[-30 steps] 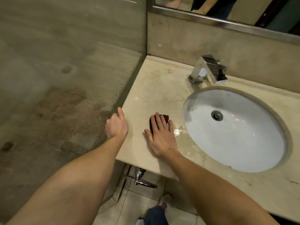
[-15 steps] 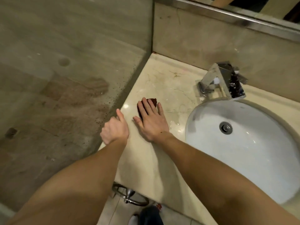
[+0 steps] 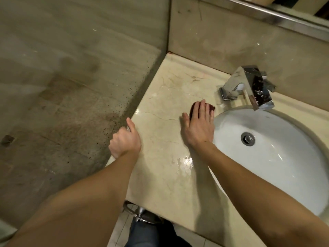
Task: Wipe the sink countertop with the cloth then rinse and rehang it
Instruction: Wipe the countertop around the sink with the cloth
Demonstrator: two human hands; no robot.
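Head view: cloth (image 3: pixel 211 106) has been pushed toward the faucet (image 3: pixel 249 86) under the flat right hand (image 3: pixel 198 128); left hand (image 3: pixel 124 141) curled, grip unclear; wiping unfinished.

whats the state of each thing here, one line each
right hand, flat, fingers straight, pressing the cloth
cloth, flat on the countertop, mostly under that hand
left hand, at the countertop's left edge, fingers hidden
faucet, no water running
sink, no standing water
countertop, wet sheen near front

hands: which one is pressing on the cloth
The right hand, laid flat with straight fingers on the dark red cloth near the faucet. The left hand only grips the left edge of the countertop and touches no cloth.
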